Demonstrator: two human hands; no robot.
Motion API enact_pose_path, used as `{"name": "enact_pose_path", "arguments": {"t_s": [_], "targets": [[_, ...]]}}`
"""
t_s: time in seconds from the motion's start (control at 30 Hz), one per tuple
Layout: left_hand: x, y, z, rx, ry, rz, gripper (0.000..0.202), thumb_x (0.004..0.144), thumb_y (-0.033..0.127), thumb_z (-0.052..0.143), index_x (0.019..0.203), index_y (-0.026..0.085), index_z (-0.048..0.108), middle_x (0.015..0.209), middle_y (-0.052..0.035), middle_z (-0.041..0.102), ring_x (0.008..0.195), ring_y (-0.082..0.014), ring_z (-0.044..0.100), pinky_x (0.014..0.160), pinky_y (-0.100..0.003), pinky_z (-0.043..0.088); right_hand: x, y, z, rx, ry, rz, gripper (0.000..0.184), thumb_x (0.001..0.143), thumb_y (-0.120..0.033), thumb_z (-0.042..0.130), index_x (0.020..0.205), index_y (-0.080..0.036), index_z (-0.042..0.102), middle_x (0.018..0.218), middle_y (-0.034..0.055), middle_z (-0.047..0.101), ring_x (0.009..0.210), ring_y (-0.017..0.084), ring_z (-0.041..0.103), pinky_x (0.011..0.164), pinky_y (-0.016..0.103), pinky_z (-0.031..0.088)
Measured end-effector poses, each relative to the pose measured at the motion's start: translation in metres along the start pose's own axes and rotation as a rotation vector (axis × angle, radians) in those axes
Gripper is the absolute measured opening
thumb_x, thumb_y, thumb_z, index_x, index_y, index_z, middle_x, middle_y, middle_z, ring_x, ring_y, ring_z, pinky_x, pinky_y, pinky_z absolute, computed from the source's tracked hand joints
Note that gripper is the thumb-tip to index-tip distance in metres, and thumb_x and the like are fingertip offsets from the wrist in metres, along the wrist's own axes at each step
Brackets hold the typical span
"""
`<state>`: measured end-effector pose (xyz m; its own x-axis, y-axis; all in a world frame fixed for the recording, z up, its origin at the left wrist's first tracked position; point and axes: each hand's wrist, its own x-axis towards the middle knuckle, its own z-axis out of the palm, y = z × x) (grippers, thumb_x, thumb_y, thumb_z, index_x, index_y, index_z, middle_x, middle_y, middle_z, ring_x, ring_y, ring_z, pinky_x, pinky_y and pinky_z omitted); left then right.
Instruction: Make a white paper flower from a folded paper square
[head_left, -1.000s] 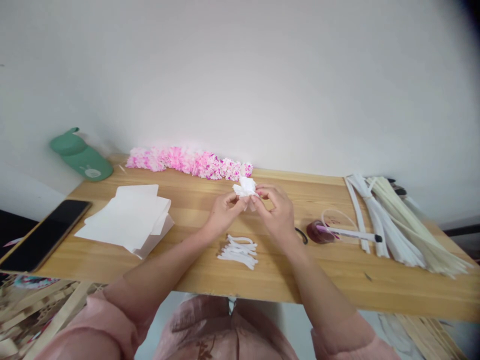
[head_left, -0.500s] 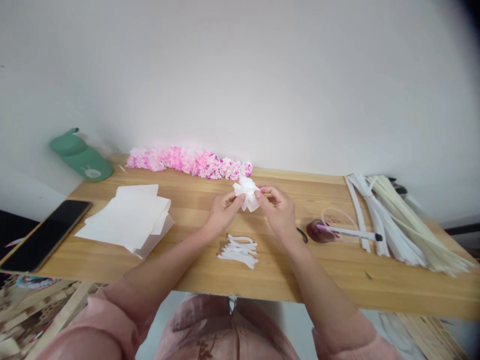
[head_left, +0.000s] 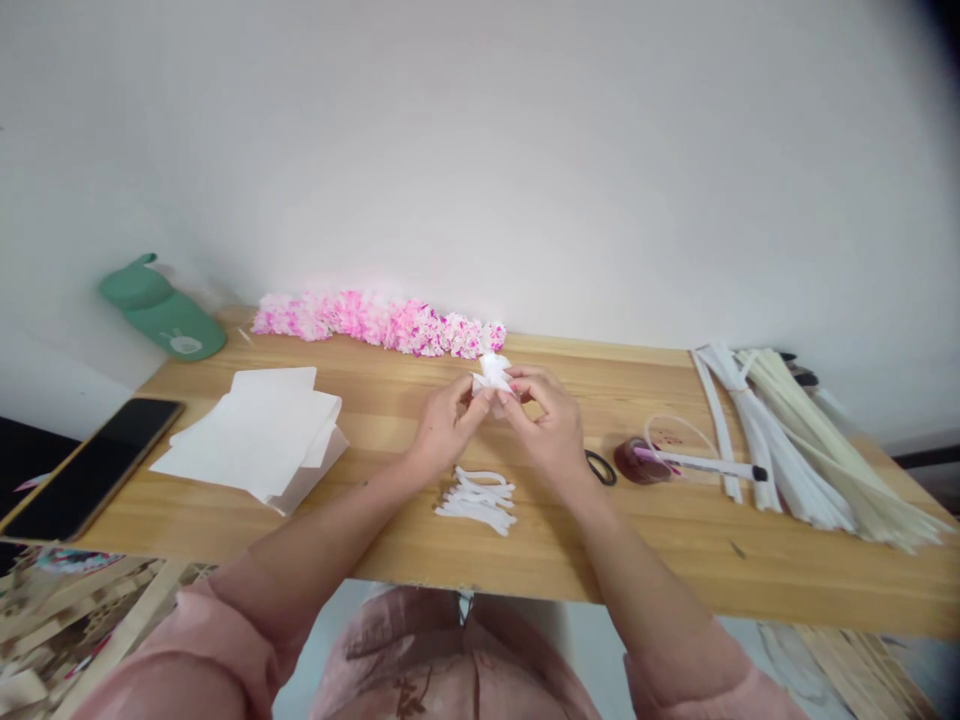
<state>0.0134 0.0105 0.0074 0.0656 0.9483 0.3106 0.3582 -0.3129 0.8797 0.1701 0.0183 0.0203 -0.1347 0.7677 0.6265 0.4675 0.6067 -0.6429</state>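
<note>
Above the middle of the wooden table (head_left: 390, 540) I hold a small crumpled white paper flower (head_left: 493, 372) between both hands. My left hand (head_left: 448, 420) pinches its left side with thumb and fingers. From the right, my right hand (head_left: 546, 415) pinches it too, the thumbs close together at its lower edge. Part of the paper is hidden behind the fingers. Just below the hands lies a small pile of short white strips (head_left: 478, 500). Beyond the flower, a row of pink and white ruffled flowers (head_left: 375, 322) runs along the wall.
On the left are white paper sheets (head_left: 255, 435), a black phone (head_left: 94, 465) and a green bottle (head_left: 165, 310). To the right lie a black ring (head_left: 601, 468), a dark red round object (head_left: 634, 460), a pen (head_left: 712, 467), and bundles of white (head_left: 780, 450) and cream strips (head_left: 847, 450).
My right hand has turned and moved slightly left, bringing both thumbs together. Less of the white paper's lower part shows now, and more of the black ring is uncovered.
</note>
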Motion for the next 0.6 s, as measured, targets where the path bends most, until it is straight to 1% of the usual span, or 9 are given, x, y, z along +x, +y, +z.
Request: {"name": "enact_pose_path", "arguments": {"t_s": [0.13, 0.27, 0.37, 0.43, 0.53, 0.6], "targets": [[0.0013, -0.0022, 0.0015, -0.061, 0.023, -0.014, 0.03, 0.093, 0.039, 0.048, 0.073, 0.017, 0.054, 0.069, 0.001, 0.056, 0.066, -0.0124, 0.05, 0.063, -0.024, 0.037, 0.0005, -0.0002, 0.0001, 0.053, 0.007, 0.063, 0.007, 0.086, -0.027, 0.062, 0.081, -0.022, 0.064, 0.104, 0.006, 0.07, 0.093, 0.019, 0.065, 0.075, 0.033, 0.053], [0.002, -0.0002, 0.0014, -0.072, 0.04, 0.009, 0.028, 0.092, 0.036, 0.047, 0.073, 0.017, 0.054, 0.068, 0.0011, 0.055, 0.066, -0.0125, 0.05, 0.064, -0.024, 0.037, 0.0019, 0.005, 0.0012, 0.187, 0.027, 0.244, 0.014, 0.086, -0.036, 0.062, 0.083, -0.022, 0.064, 0.103, 0.0053, 0.07, 0.089, 0.018, 0.066, 0.069, 0.03, 0.054], [0.0019, 0.0004, 0.0007, 0.014, 0.05, 0.045, 0.03, 0.092, 0.036, 0.046, 0.07, 0.017, 0.053, 0.065, 0.0014, 0.053, 0.064, -0.0125, 0.048, 0.063, -0.025, 0.035, 0.003, 0.0076, 0.0015, 0.277, 0.017, 0.356, 0.019, 0.084, -0.041, 0.063, 0.083, -0.022, 0.064, 0.102, 0.0048, 0.071, 0.084, 0.018, 0.066, 0.065, 0.029, 0.054], [0.0014, -0.0002, 0.0007, 0.11, 0.043, 0.096, 0.031, 0.093, 0.035, 0.045, 0.068, 0.018, 0.05, 0.064, 0.0011, 0.051, 0.063, -0.0126, 0.047, 0.062, -0.025, 0.034, 0.0034, 0.0075, 0.0009, 0.261, 0.009, 0.356, 0.021, 0.084, -0.043, 0.064, 0.084, -0.022, 0.064, 0.103, 0.0048, 0.071, 0.085, 0.018, 0.066, 0.067, 0.03, 0.054], [0.0005, -0.0004, 0.0011, 0.24, 0.046, 0.193, 0.031, 0.093, 0.032, 0.045, 0.065, 0.018, 0.048, 0.062, 0.0003, 0.05, 0.062, -0.0132, 0.046, 0.063, -0.027, 0.031, 0.0032, 0.0057, -0.0006, 0.164, 0.016, 0.3, 0.02, 0.083, -0.042, 0.064, 0.087, -0.022, 0.065, 0.104, 0.0049, 0.071, 0.089, 0.019, 0.066, 0.072, 0.031, 0.054], [-0.0001, 0.0006, 0.001, 0.281, 0.039, 0.233, 0.031, 0.092, 0.032, 0.046, 0.064, 0.018, 0.047, 0.062, 0.0, 0.05, 0.063, -0.0138, 0.045, 0.063, -0.028, 0.03, 0.0027, 0.0044, -0.0014, 0.121, 0.032, 0.267, 0.019, 0.083, -0.041, 0.064, 0.087, -0.022, 0.064, 0.101, 0.0047, 0.071, 0.088, 0.019, 0.066, 0.071, 0.031, 0.054]]}}
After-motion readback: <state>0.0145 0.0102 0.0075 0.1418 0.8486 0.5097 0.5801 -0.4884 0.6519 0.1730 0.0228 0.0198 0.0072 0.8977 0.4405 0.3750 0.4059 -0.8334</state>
